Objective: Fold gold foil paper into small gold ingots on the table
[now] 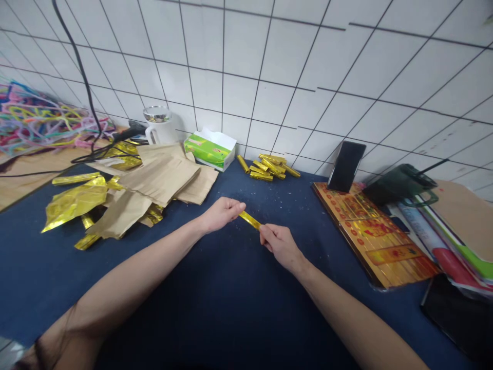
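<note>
Between my two hands stretches a narrow gold foil strip (249, 220), held above the dark blue table (231, 298). My left hand (222, 214) pinches its upper left end between thumb and fingers. At the lower right end my right hand (280, 243) is closed on the same strip. Whether the strip is folded flat or rolled, I cannot tell. Beyond the hands, near the wall, lies a small heap of gold foil rolls (271, 167).
Brown paper sheets (157, 172) and crumpled gold foil (75, 200) cover the left side. A green tissue box (211, 150) and white mug (158, 128) stand behind. At right, a phone (346, 165) leans above an orange-gold box (375, 231), beside a dark green mug (400, 185).
</note>
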`<state>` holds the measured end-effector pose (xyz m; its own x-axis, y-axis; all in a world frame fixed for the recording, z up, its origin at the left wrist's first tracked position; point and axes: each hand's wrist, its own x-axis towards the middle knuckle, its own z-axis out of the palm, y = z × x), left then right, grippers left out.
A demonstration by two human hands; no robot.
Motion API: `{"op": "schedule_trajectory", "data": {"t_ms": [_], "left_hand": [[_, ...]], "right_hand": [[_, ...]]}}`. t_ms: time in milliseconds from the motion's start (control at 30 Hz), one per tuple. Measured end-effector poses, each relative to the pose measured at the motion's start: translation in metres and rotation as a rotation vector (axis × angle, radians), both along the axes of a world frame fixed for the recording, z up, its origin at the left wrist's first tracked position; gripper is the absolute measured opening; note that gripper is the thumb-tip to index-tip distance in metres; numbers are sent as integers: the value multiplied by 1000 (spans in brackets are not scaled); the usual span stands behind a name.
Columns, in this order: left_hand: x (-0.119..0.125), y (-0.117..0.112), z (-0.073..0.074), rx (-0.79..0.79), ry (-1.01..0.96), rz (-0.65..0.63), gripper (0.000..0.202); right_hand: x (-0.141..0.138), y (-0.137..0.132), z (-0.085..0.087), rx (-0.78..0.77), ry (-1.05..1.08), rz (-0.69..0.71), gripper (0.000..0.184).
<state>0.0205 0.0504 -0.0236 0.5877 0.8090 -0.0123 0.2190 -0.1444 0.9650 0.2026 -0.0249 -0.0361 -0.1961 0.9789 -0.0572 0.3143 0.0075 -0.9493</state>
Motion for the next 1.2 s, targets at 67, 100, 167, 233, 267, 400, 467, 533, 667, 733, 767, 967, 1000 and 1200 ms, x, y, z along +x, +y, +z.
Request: {"op": "schedule_trajectory", "data": {"t_ms": [67,100,167,233,267,400,467,533,667,733,767,967,1000,1200], "left_hand": [[0,1,-2,-71,-63,26,51],[1,1,-3,-127,-110,36,51],[5,-4,-5,-244,-203,49,51],[13,-13,-7,-319,-247,43,50],[17,-19,-8,-338,-245,32,50],[32,-38,-6,-467,-293,-23,44],[33,-41,-4,-459,-313,-4,42],[32,-38,-3,-422,-326,60,42],[27,-28,-4,-393,-363,171,43],[25,-25,-5,-402,-373,184,42],[24,-24,-5,-405,-373,184,42],[17,-16,-6,-414,-341,135,51],[16,-14,-6,-412,-335,134,52],[12,-10,-6,-388,-297,125,55]], "right_hand": [[1,0,-1,24,0,-4,41],[1,0,-1,34,4,-9,41],[0,0,-3,45,23,-31,41],[-2,-2,-4,52,34,-42,40],[-4,-2,-4,55,37,-35,41],[-9,-6,-2,60,64,27,42],[-9,-6,-1,57,71,29,42],[-9,-6,0,56,66,16,42],[-7,-4,-1,50,66,-14,43],[-7,-4,-2,48,73,-19,42],[-7,-4,-2,47,78,-20,42],[-7,-6,-2,11,122,-39,42],[-7,-6,-2,13,128,-42,42],[-6,-5,-5,6,171,-50,42]]}}
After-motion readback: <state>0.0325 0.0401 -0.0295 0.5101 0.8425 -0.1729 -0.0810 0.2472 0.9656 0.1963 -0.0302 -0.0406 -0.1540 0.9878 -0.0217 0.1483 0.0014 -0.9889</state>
